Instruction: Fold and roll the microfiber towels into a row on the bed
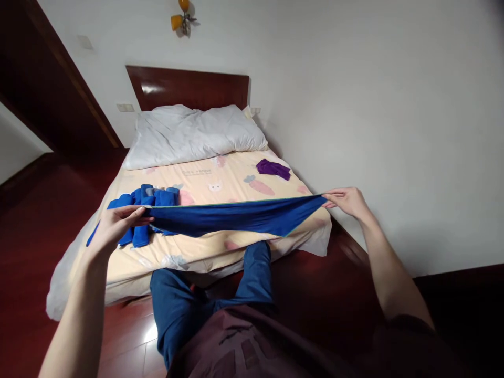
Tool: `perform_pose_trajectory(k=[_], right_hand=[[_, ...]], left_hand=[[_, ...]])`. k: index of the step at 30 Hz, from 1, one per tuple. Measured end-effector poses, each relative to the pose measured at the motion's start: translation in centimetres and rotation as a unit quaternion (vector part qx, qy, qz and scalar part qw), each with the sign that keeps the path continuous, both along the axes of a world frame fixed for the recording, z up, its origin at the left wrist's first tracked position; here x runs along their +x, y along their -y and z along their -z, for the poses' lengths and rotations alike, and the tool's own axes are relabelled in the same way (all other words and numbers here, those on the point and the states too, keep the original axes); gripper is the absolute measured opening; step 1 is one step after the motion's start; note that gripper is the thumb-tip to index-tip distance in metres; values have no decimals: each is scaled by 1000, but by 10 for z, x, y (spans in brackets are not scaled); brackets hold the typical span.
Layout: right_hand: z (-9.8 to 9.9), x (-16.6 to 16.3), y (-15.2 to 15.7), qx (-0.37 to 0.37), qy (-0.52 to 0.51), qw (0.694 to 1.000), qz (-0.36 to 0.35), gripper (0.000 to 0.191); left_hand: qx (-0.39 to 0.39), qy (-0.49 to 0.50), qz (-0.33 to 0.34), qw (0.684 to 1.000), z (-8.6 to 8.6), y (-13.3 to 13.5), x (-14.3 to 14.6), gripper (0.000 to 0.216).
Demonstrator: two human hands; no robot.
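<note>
A blue cloth (pixel 236 216) is held stretched above the foot of the bed (pixel 205 184), pinched at its 9 o'clock end by the left hand (pixel 118 223) and at its 3 o'clock end by the right hand (pixel 348 200). Folded blue cloths (pixel 147 207) are seen just behind the left hand; a purple cloth (pixel 273 168) lies at 1 o'clock, well apart.

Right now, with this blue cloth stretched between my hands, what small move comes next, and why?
Probably bring your right hand over to your left hand, folding the blue cloth in half. It is pulled flat between both hands above the bed, and the blue pile beside your left hand looks already folded.
</note>
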State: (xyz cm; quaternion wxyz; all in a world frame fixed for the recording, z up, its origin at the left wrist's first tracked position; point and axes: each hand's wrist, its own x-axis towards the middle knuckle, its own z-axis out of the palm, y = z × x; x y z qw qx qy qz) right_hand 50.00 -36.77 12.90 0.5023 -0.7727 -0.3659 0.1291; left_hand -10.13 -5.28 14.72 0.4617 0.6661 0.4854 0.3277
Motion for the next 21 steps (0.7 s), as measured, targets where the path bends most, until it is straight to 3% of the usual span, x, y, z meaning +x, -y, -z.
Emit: perform_pose_trajectory(k=[4, 7, 14, 18, 21], right_hand=[[-7, 25, 1, -20, -21, 1000, 1, 44], [-5, 42, -14, 7, -54, 999, 4, 39], [20, 76, -102, 18, -60, 995, 71, 19], [25, 92, -154, 19, 43, 991, 126, 9], [24, 101, -179, 108, 112, 978, 138, 15]], left_hand=[[-29, -21, 62, 997, -6, -15, 16, 66], [-36, -10, 110, 993, 1, -35, 31, 70], [-82, 31, 87, 992, 34, -100, 95, 69], [14, 51, 76, 996, 35, -137, 129, 67], [136, 64, 68, 986, 29, -157, 144, 64]])
